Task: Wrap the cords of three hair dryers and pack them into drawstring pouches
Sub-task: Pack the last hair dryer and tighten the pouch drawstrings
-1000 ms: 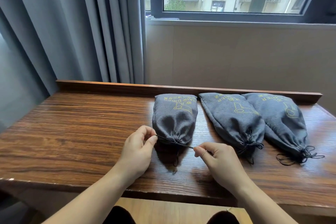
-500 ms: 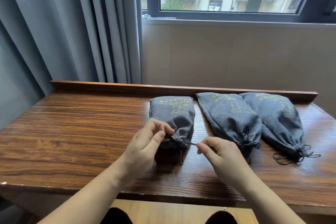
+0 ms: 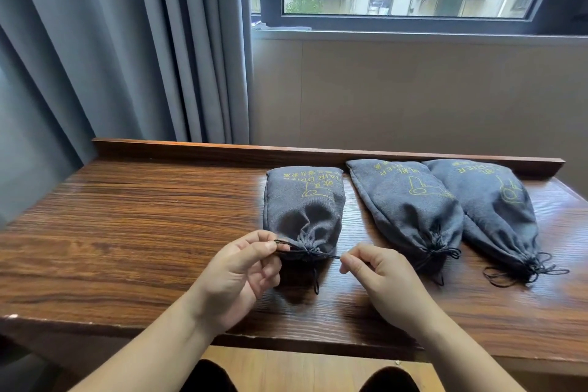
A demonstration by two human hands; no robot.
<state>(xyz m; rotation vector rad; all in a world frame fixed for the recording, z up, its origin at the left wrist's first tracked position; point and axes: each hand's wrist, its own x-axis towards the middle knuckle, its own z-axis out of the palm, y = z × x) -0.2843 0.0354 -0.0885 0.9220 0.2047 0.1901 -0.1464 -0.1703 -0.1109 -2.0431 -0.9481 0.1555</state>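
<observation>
Head view shows the left hand (image 3: 237, 277) pinching a black drawstring (image 3: 286, 247) between thumb and forefinger, just left of the gathered mouth of the nearest pouch (image 3: 304, 210). That grey pouch lies on the tabletop (image 3: 127, 232) directly beyond the fingers, bulging as if a dryer is inside, though none is visible. The cord runs taut across the puckered mouth to the right hand (image 3: 378, 277), whose thumb and forefinger pinch its other end; the remaining fingers are curled loosely. A loose tail of cord hangs toward the person between the two hands.

Right of the right hand's fingers lies the second pouch (image 3: 410, 207), mouth drawn shut and tied, and well beyond it the third pouch (image 3: 496, 210), also cinched, its cords sprawling loose on the wood.

Judged from this, the work is at its last closure. The thin cord could slip from either pinch if the pull is uneven, leaving the mouth slack. Pulling harder on one side would likely drag the light pouch sideways across the smooth tabletop, possibly into the second pouch. If a knot is intended, the hanging tail could get caught in it and snarl.
</observation>
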